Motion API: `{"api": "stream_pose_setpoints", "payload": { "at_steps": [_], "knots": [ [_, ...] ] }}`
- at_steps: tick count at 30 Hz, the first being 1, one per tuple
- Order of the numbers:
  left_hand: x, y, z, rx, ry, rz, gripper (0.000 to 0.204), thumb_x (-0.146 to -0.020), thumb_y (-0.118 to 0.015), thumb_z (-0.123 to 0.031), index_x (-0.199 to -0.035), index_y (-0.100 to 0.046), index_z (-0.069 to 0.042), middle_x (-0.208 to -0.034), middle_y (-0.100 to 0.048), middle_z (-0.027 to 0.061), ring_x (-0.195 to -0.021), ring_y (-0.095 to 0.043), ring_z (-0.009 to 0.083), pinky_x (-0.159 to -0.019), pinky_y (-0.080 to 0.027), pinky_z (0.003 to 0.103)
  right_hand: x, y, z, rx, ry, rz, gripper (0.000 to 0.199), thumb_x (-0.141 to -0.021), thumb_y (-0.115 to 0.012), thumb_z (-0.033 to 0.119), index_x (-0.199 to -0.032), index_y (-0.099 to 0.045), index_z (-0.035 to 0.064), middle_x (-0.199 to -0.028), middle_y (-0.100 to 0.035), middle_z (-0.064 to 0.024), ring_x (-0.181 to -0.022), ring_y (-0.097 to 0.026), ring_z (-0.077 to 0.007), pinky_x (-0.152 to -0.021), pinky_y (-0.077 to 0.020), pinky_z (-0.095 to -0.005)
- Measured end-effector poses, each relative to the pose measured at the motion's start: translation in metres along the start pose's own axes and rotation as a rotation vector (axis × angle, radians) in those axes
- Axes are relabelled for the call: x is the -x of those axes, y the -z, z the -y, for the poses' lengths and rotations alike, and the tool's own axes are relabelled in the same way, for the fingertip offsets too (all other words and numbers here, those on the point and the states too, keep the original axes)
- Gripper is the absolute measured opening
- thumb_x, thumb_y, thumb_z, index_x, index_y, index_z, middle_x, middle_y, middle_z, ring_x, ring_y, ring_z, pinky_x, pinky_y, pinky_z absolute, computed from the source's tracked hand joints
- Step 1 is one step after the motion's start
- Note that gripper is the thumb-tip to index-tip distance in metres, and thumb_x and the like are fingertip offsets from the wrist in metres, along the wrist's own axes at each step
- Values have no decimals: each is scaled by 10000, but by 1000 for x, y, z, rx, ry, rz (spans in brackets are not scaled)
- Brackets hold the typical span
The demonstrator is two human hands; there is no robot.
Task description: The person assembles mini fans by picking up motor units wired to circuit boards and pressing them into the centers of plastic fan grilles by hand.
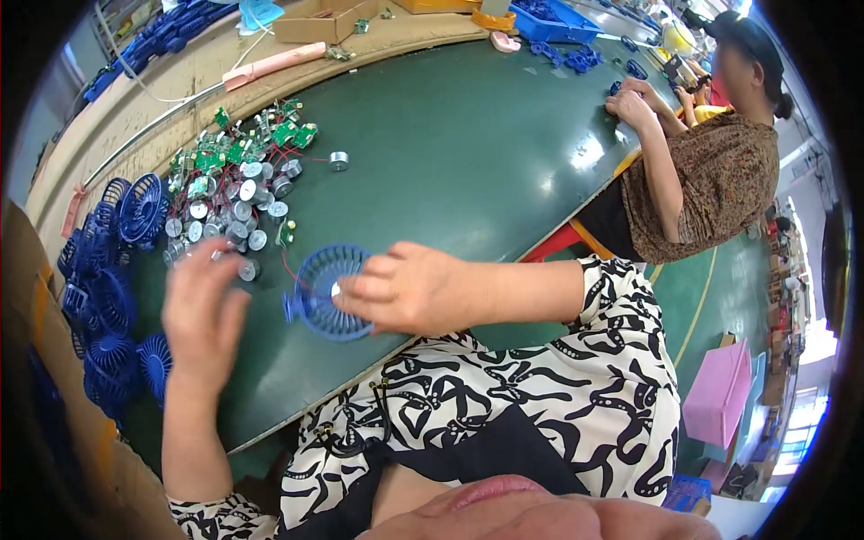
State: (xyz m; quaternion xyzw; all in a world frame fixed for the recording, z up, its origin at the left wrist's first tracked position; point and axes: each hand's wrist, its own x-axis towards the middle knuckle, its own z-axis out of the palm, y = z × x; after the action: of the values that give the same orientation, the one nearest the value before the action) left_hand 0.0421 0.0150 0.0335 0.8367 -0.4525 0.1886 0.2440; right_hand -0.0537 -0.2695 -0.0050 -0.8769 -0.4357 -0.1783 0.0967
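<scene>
Just under the right hand [409,288], a round blue fan shell [326,270] holds a small pale piece [337,290], gripped by curled fingers, back of the hand upward. Left of it I see the blurred left hand [200,306], fingers spread, beside piled silver motors [241,210]. Far ahead of both, a blue tray [562,34] holds blue parts [538,9].

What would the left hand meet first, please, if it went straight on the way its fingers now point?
Most likely the pile of silver motors just beyond the left hand, though the hand is blurred and its height above the green table is unclear.
</scene>
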Motion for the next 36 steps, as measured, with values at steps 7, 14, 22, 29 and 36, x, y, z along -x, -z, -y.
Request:
{"api": "stream_pose_setpoints", "payload": {
  "at_steps": [7, 14, 22, 29, 36],
  "knots": [
    [6, 29, 121, -723, 341, 53, 389, -847, -636, -26, -1230, -574, -3, -1374, -522, 196, -1336, -432, 380, -1116, -349, 451, 20, 39, -79, 329, -590, -126, 451, -726, -795, 202, -1139, -646, 99, -1101, -634, -87, -982, -622, -300, -830, -504, -403],
    [-6, 31, 76, -591, 149, -221, 120, -824, -641, -1, -919, -568, 12, -1150, -649, 159, -1154, -579, 361, -1014, -430, 433, -13, 19, -98, 358, -412, -126, 463, -795, -756, 211, -1218, -595, 116, -1205, -578, -116, -1112, -568, -311, -934, -464, -430],
    [13, -10, -37, -37, -228, 211, 156, -696, -669, -135, -782, -565, -56, -1060, -613, 140, -1047, -607, 318, -1067, -338, 614, -47, -17, -115, 158, -436, -1, 303, -839, -714, 207, -1112, -659, 87, -1099, -602, -103, -1026, -583, -285, -863, -494, -401],
    [12, 0, -41, 102, -197, 370, 372, -669, -794, -241, -983, -652, -99, -1335, -548, 146, -1313, -467, 351, -1077, -326, 600, -44, -12, -125, 94, -485, -77, 238, -847, -703, 207, -1043, -670, 77, -1005, -613, -99, -962, -594, -296, -829, -501, -396],
    [3, 1, -27, 114, -2, 499, 664, -580, -852, -234, -1176, -615, -64, -1491, -373, 254, -1371, -369, 466, -1088, -334, 564, -30, 17, -139, 119, -628, -335, 186, -836, -700, 220, -920, -642, 65, -889, -620, -126, -820, -640, -321, -688, -530, -411]
  ]
}}
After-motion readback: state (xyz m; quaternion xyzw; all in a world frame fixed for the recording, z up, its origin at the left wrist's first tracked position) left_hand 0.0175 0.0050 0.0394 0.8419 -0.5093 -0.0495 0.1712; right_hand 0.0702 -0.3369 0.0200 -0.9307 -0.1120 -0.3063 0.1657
